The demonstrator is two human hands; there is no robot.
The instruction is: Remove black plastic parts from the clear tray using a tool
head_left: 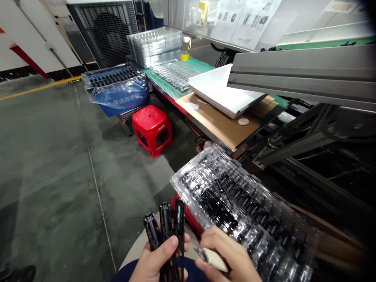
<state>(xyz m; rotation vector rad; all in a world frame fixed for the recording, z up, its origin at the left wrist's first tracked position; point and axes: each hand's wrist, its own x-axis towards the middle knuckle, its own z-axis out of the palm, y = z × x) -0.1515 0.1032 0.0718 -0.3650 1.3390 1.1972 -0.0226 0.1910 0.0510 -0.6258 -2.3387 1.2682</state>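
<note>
Green floor point(58, 156) behind, left hand point(157, 258) curls around black parts point(166, 219).

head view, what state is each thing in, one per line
Left hand: gripping three black parts
Right hand: gripping cream-handled tool
Cream-handled tool: grey tip exposed
Clear tray: loaded with more black parts
Red stool: upright on floor
Blue bin: partly wrapped in clear film
Bottle: standing upright
Far clear trays: stacked

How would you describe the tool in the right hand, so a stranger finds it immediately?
Find the clear tray, lower right. By its near side, the right hand holds the tool: cream, with a greyish tip. Its pale colour sets it apart from the three black parts in the left hand.
</note>
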